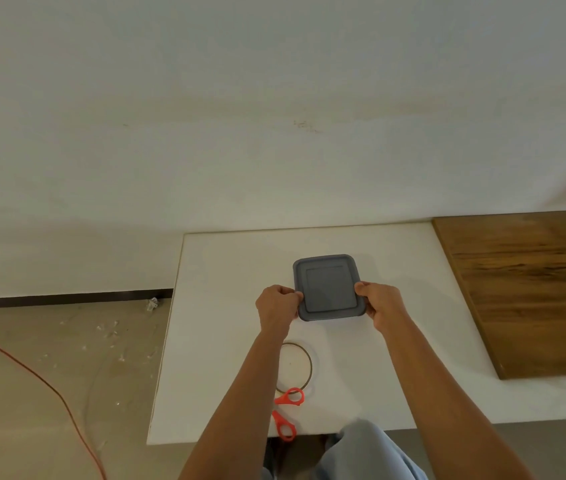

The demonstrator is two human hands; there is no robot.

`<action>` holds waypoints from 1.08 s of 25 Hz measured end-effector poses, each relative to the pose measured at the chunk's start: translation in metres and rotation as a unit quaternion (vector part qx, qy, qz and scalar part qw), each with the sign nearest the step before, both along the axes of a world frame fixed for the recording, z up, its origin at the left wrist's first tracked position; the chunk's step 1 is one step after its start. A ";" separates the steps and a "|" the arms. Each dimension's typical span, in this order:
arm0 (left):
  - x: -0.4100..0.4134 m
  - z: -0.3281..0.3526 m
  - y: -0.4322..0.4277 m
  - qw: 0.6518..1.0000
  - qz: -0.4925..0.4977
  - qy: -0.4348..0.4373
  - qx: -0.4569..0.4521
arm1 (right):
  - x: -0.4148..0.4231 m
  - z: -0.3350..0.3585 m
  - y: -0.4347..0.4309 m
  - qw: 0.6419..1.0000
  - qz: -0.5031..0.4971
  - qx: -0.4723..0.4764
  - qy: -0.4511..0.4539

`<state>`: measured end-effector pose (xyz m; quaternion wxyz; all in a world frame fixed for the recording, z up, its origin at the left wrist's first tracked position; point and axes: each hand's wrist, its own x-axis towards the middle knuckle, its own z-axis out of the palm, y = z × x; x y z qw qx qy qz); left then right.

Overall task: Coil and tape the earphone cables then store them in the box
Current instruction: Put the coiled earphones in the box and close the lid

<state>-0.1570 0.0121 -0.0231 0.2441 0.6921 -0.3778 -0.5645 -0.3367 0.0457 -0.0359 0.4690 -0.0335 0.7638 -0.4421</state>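
A grey box (pixel 328 285) with its lid on stands in the middle of the white table (pixel 226 271). My left hand (pixel 276 308) grips the box's left edge with curled fingers. My right hand (pixel 380 304) grips the right edge the same way. A roll of clear tape (pixel 304 365) lies on the table nearer to me, partly under my left forearm. Red-handled scissors (pixel 286 414) lie at the table's front edge, their blades hidden by my arm. No earphone cable shows.
A brown wooden board (pixel 524 289) covers the table's right side. A wall rises behind the table. An orange cord (pixel 49 386) runs across the floor on the left, among small scraps of litter. My knee in light trousers (pixel 364 445) sits below the front edge.
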 end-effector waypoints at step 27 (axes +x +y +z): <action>-0.019 -0.007 -0.027 0.981 -0.092 -0.117 -0.124 | 0.026 -0.005 -0.028 0.941 0.220 0.026 0.257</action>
